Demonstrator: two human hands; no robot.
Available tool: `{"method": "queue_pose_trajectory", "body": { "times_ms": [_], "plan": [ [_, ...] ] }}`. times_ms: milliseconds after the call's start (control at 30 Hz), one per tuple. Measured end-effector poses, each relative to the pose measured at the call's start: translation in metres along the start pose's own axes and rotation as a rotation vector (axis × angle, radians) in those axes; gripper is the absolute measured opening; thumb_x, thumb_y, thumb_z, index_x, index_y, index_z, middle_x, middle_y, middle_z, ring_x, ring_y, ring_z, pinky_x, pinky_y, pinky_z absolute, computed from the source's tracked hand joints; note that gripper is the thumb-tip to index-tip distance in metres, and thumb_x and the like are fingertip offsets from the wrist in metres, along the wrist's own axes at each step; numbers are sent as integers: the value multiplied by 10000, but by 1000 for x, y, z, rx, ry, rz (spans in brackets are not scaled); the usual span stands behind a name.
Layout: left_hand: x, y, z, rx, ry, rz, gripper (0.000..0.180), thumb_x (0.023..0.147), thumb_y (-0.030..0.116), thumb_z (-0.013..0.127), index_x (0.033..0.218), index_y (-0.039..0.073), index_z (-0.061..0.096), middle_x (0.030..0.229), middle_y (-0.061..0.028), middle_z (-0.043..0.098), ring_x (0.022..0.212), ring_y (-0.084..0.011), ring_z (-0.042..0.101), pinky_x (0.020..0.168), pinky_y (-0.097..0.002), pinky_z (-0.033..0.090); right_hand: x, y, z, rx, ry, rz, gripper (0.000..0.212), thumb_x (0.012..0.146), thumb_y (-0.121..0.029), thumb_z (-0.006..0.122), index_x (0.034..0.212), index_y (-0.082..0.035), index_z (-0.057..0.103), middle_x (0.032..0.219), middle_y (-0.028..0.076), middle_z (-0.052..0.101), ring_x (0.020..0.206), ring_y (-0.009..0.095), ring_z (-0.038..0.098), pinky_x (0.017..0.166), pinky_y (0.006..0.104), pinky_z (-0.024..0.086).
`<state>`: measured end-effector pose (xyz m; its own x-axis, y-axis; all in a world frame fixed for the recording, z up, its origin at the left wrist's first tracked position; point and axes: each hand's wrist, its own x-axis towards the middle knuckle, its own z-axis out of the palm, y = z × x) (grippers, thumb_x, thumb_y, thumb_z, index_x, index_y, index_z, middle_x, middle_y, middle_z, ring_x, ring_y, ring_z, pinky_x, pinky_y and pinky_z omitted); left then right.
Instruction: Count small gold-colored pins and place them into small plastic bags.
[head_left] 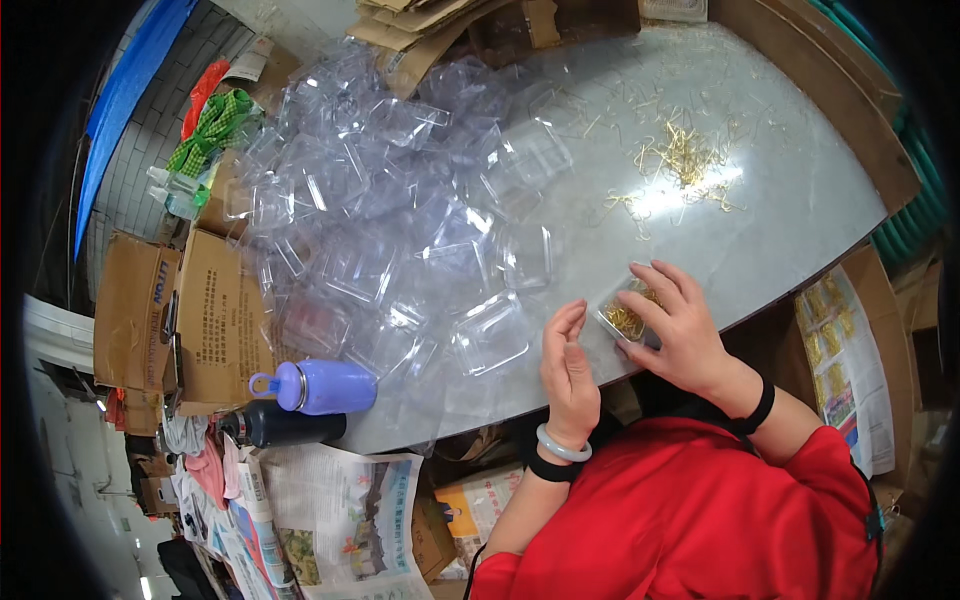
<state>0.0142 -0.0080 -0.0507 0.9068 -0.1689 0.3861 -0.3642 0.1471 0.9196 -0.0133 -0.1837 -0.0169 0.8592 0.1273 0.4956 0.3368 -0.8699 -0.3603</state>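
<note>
Over the table's near edge, my right hand (680, 325) grips a small clear plastic box (606, 325), fingers across its top and thumb at its near side. Inside lie gold-coloured metal hooks (626, 318), partly covered by the fingers. Just left of the box is my left hand (570, 375), upright and apart from it, fingers stretched out and nothing in them. Farther back on the grey table (600, 235) lies a loose heap of the same thin gold hooks (685, 160), with strays scattered around.
Clear plastic boxes (360, 260) heap over the table's left half. A purple bottle (335, 387) and a black bottle (290, 427) stand at the left edge, near cardboard boxes (215, 310). Cardboard (840, 90) borders the far right. An open carton (860, 350) holds bagged gold pieces.
</note>
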Motion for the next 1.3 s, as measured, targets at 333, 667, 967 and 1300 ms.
{"method": "queue_pose_trajectory", "body": {
  "times_ms": [333, 667, 967, 1300],
  "plan": [
    [4, 9, -1, 268, -42, 41, 453, 1103, 289, 390, 1338, -71, 533, 1347, -250, 548, 1244, -386, 556, 1064, -432, 446, 1, -4, -5, -110, -51, 57, 596, 796, -321, 759, 1346, -147, 611, 1467, 128, 488, 1259, 388, 448, 1050, 500, 375],
    [8, 12, 10, 625, -151, 77, 435, 1057, 204, 491, 1395, -69, 498, 1439, -259, 478, 1355, -415, 452, 1134, -471, 365, 1, 1, -7, -113, -90, 69, 808, 783, -362, 786, 1475, -96, 464, 1513, 168, 434, 1398, 428, 354, 1155, 551, 268],
    [18, 16, 21, 870, -336, 141, 513, 1037, 231, 534, 1444, -70, 450, 1586, -247, 329, 1490, -455, 249, 1190, -511, 282, -5, 28, -24, 147, -242, 99, 1067, 739, -289, 845, 1569, -16, 233, 1581, 191, 355, 1505, 402, 250, 1215, 606, 166],
    [17, 16, 18, 898, -418, 164, 571, 1039, 225, 509, 1515, -53, 358, 1582, -239, 347, 1464, -461, 295, 1189, -521, 279, -1, 21, -20, -133, -318, -33, 837, 807, -398, 771, 1491, -55, 431, 1604, 126, 351, 1515, 346, 259, 1218, 621, 142]
  ]
}}
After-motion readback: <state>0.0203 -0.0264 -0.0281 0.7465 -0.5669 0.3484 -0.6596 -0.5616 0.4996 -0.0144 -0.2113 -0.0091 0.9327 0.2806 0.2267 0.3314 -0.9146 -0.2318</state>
